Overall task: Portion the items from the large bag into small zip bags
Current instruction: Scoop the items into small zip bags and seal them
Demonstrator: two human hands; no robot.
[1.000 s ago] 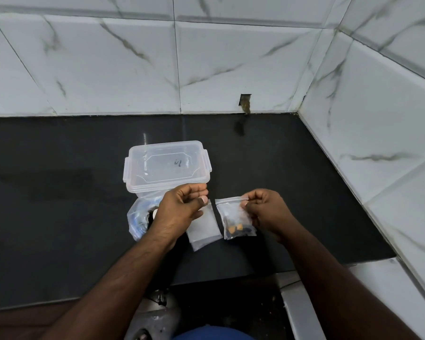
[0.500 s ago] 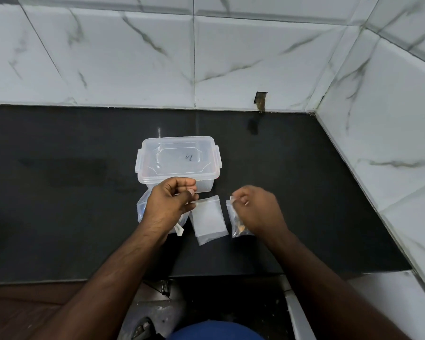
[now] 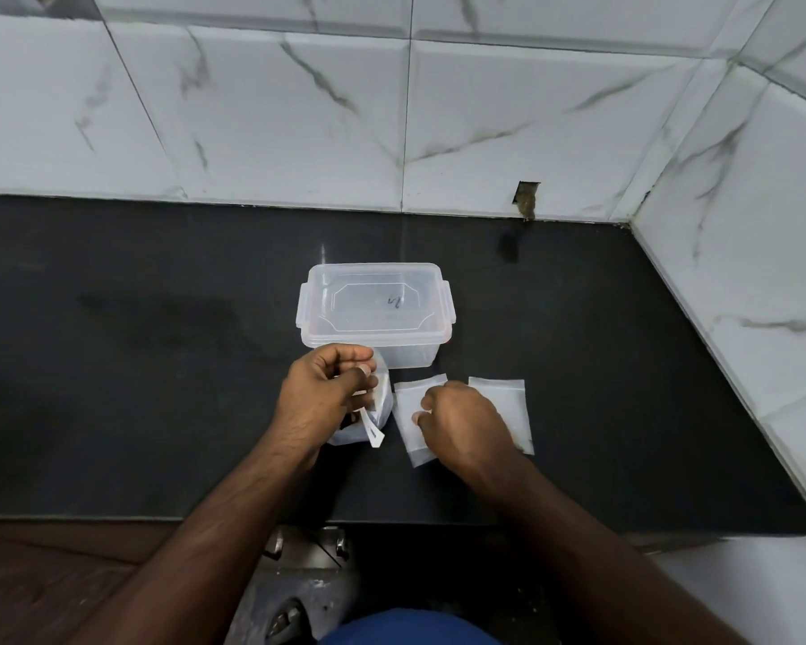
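Marbled tiles wall in a black counter (image 3: 159,365) with a lidded clear tub (image 3: 373,314) at its middle; just in front, the left hand (image 3: 319,393) pinches the large bag (image 3: 368,412) at its neck, probably to keep the mouth reachable; the right hand (image 3: 461,421) curls down onto the nearer small zip bag (image 3: 408,412), apparently picking it up, though its grip is hidden; another flat bag (image 3: 508,402) lies just beside.
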